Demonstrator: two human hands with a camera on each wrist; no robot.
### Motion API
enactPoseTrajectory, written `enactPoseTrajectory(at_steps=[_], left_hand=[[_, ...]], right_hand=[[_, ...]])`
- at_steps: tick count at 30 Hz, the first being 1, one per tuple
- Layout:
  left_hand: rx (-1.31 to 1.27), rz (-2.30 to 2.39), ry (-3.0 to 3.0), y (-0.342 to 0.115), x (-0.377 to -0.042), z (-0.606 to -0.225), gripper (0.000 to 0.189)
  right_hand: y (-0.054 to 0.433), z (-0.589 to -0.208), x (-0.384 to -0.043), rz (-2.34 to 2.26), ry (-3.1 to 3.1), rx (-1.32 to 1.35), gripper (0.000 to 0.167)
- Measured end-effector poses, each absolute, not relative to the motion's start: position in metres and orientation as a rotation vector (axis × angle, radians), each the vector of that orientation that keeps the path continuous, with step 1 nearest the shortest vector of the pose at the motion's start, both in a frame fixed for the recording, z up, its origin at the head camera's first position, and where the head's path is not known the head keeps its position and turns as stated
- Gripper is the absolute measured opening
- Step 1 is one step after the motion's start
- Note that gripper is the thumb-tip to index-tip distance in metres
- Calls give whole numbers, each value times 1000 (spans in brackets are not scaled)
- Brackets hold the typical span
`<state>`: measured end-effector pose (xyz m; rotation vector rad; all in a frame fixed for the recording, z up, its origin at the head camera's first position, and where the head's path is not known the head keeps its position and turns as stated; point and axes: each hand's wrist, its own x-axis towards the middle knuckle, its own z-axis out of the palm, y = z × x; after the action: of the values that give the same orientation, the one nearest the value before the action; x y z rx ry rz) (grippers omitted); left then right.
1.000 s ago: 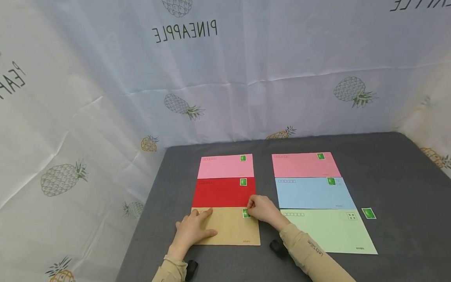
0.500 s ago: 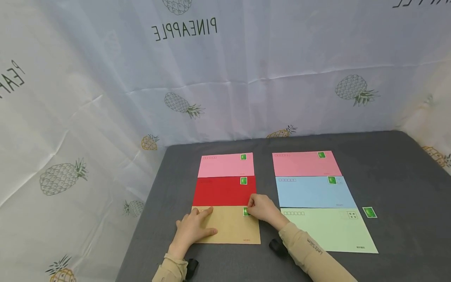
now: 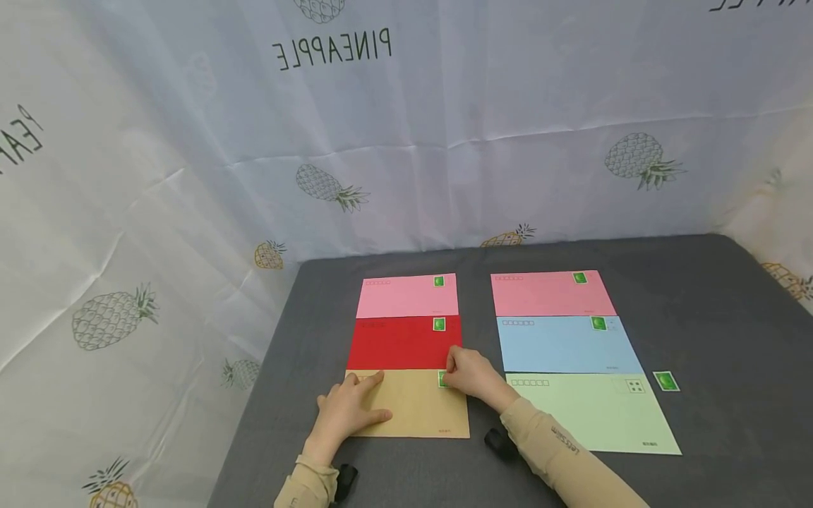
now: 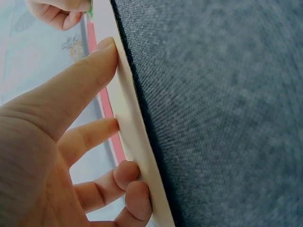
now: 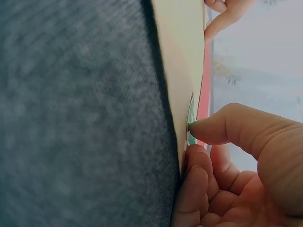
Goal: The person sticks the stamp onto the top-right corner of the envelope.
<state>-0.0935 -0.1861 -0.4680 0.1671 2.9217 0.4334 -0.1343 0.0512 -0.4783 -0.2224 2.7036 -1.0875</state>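
A tan envelope [image 3: 419,413] lies nearest on the left, with a green stamp [image 3: 442,379] at its upper right corner. My left hand [image 3: 346,413] rests on the envelope's left part with fingers spread; in the left wrist view its thumb [image 4: 90,68] touches the paper near the edge. At the stamp is my right hand [image 3: 473,372], its fingers curled. The right wrist view has the right thumb [image 5: 213,130] on the green stamp [image 5: 191,113], the curled fingers close beside it at the envelope's edge. Part of the stamp is hidden by this hand.
Beyond the tan envelope lie red [image 3: 394,346] and pink [image 3: 406,300] envelopes with stamps. The right column has stamped pink [image 3: 540,296] and blue [image 3: 552,346] envelopes and a light green envelope [image 3: 591,416]. A loose green stamp [image 3: 666,381] lies to its right on the dark grey table [image 3: 718,303].
My right hand has shifted slightly left and covers a little more of the stamp. The left hand stays in place on the tan envelope. The head view has tilted slightly.
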Motion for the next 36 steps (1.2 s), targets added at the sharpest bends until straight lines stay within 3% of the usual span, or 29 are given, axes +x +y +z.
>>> enactPoseTrajectory(at_steps=[9,36], left_hand=[[166,430,2923,-186,-93,-468,70],[218,367,2945,-184,-91,-465,69]], right_hand=[[49,-475,-133,-1019,2707,-244,13],[52,-469,-128,-956,2733,-393,14]])
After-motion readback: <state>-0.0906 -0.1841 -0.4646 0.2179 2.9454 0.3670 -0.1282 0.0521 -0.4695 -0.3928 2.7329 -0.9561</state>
